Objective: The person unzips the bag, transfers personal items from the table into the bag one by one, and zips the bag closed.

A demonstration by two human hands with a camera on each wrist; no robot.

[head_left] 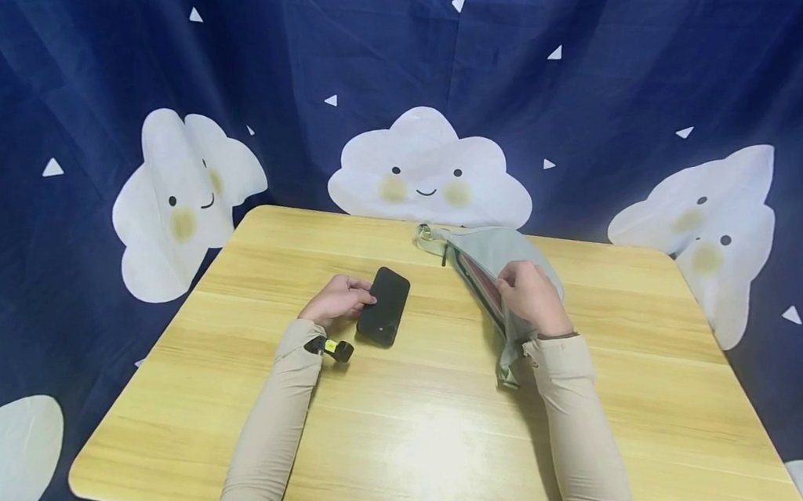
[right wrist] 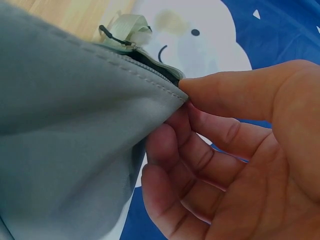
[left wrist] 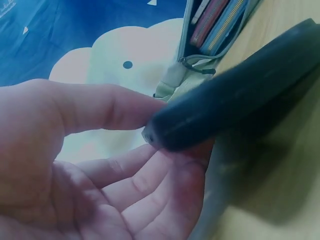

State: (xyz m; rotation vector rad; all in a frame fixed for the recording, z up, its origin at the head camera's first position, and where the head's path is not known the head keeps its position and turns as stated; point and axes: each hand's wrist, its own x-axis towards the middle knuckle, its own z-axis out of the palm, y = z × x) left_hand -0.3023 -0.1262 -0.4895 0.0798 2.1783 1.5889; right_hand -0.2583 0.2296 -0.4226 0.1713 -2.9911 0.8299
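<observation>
A black smartphone is pinched by its edge between the thumb and fingers of my left hand, tilted just over the table; the left wrist view shows its dark side. To the right lies a grey-green zippered bag. Its unzipped mouth is held by my right hand, whose thumb and fingers pinch the fabric rim. Inside the bag, a red zippered item and a blue zippered item stand side by side. How deep they reach is hidden.
Both hands work over a light wooden table with rounded corners. A dark blue curtain with white clouds hangs behind it. The bag's strap end lies toward the far edge, with a dark zipper pull beside it.
</observation>
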